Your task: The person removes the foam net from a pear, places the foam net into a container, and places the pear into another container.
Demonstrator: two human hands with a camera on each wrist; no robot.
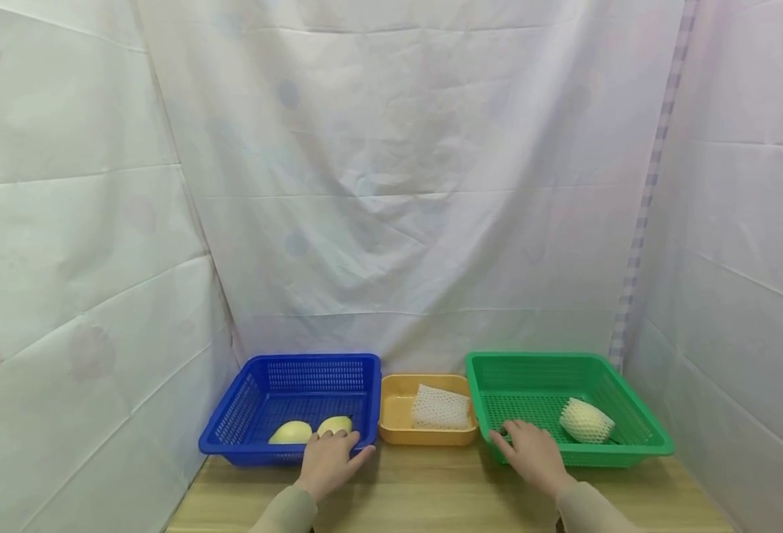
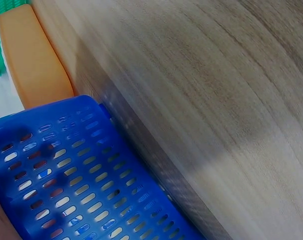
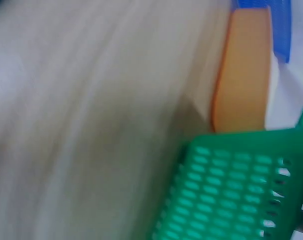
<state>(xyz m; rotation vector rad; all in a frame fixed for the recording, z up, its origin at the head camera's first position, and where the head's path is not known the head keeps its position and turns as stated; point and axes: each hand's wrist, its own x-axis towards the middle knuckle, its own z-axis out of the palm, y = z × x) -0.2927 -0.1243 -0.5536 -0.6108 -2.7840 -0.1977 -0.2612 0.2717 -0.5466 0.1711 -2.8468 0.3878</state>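
Note:
In the head view my left hand (image 1: pixel 330 460) reaches over the front rim of the blue basket (image 1: pixel 234 447), fingers loosely extended at the nearer edge of a pale yellow fruit (image 1: pixel 335 424). A second pale yellow fruit (image 1: pixel 290 432) lies to its left in that basket. On the other side, my right hand (image 1: pixel 533 451) is over the front left corner of the green basket (image 1: pixel 651 448), its fingers relaxed and holding nothing. Inside the green basket, right of this hand, sits a pale fruit in a white foam net (image 1: pixel 586 422). Only a sliver of the left hand (image 2: pixel 0 222) shows in the left wrist view.
Between the baskets stands a shallow orange-yellow tray (image 1: pixel 429 437) with white foam nets (image 1: pixel 441 407) in it. All three containers are on a wooden table (image 1: pixel 425 492). White cloth (image 1: pixel 391 185) hangs behind and at both sides.

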